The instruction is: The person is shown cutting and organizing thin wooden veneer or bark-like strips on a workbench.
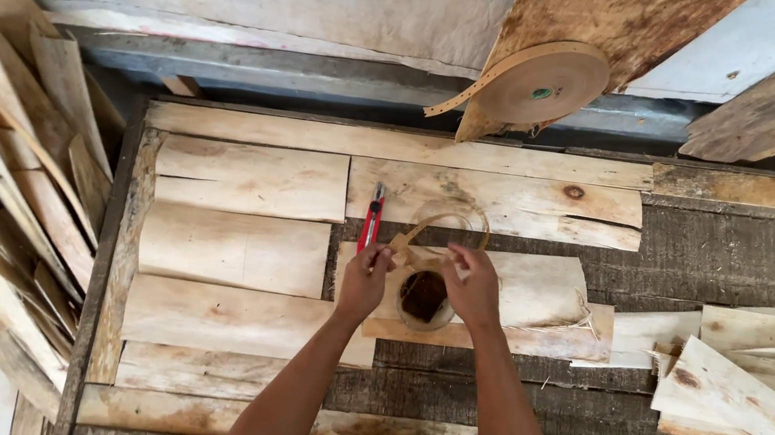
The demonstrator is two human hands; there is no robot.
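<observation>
Both hands at mid-counter: left hand and right hand, fingers pinched on a tan strip looped over a clear jar, veneer sheets laid, taping seemingly just beginning

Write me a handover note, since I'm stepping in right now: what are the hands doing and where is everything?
Left hand and right hand both pinch a thin tan tape strip, looped over a small clear container holding something dark.
A red utility knife lies just left of the loop on the veneer sheets.
The tape roll leans at the back wall.
Veneer offcuts are piled to the right.
Sheets are laid out; the strip is not yet stuck down.
</observation>
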